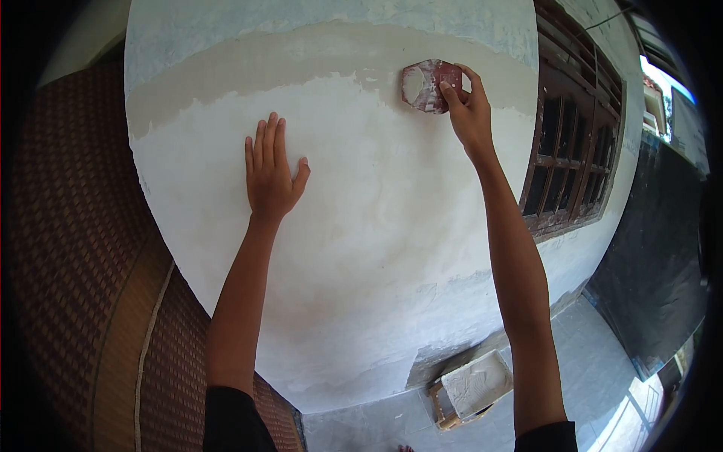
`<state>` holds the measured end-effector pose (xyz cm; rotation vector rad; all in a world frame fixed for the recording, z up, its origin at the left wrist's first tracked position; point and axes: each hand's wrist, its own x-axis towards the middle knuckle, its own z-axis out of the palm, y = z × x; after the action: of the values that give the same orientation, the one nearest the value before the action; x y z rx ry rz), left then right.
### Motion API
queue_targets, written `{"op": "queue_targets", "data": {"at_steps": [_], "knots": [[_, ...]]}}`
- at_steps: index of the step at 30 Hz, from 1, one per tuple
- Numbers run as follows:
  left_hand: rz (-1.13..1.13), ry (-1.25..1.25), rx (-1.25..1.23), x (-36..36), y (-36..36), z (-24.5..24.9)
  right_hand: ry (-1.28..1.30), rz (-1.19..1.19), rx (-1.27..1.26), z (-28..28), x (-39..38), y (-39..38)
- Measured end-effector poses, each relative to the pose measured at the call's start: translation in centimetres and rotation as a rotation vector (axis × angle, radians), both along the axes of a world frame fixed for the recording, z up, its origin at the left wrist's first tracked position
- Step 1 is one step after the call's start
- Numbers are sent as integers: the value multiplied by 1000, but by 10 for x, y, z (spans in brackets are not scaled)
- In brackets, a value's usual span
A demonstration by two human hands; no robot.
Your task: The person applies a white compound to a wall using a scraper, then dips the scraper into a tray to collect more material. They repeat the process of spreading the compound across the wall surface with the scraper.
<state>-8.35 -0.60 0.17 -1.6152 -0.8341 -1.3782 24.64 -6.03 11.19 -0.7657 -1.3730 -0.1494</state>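
My left hand (pixel 271 169) lies flat against the white wall (pixel 361 203), its fingers stretched upward and thumb apart, holding nothing. Higher up and to the right, my right hand (pixel 471 113) grips a dark red putty scraper (pixel 431 87) between thumb and fingers. White putty is smeared over the scraper's face, and its blade side is against or very near the wall. A band of greyish, damp-looking putty (pixel 301 56) runs across the wall at the scraper's height. Below that band the surface is whiter and smoother.
A tray of white putty (pixel 478 383) sits on the grey tiled floor (pixel 361 429) near the wall's foot. A brown wooden window (pixel 576 143) is at right, and a dark sheet (pixel 648 248) stands beyond it. Brown woven panels (pixel 75 211) line the left.
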Motion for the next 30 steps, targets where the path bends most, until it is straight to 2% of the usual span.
{"op": "queue_targets", "data": {"at_steps": [7,12,14,18,22,23,24,30], "knots": [[16,-5,1,1,0,0,-25,31,31,4,0,9],[-144,-11,-76,3,-13,-5,-17,-6,-42,8,2,17],[-185,3,-119,4,-19,-18,-9,-63,31,3,8,27],[-280,22,-220,6,-31,-58,49,-134,-42,-3,22,6],[-310,50,-286,19,-53,-99,78,-131,-2,-20,47,-18],[-333,61,-317,24,-59,-111,78,-70,42,-28,56,-23],[-359,77,-351,31,-65,-123,83,-14,84,-39,68,-29],[-504,34,-628,98,-97,-222,177,-18,-62,-154,150,-84]]}}
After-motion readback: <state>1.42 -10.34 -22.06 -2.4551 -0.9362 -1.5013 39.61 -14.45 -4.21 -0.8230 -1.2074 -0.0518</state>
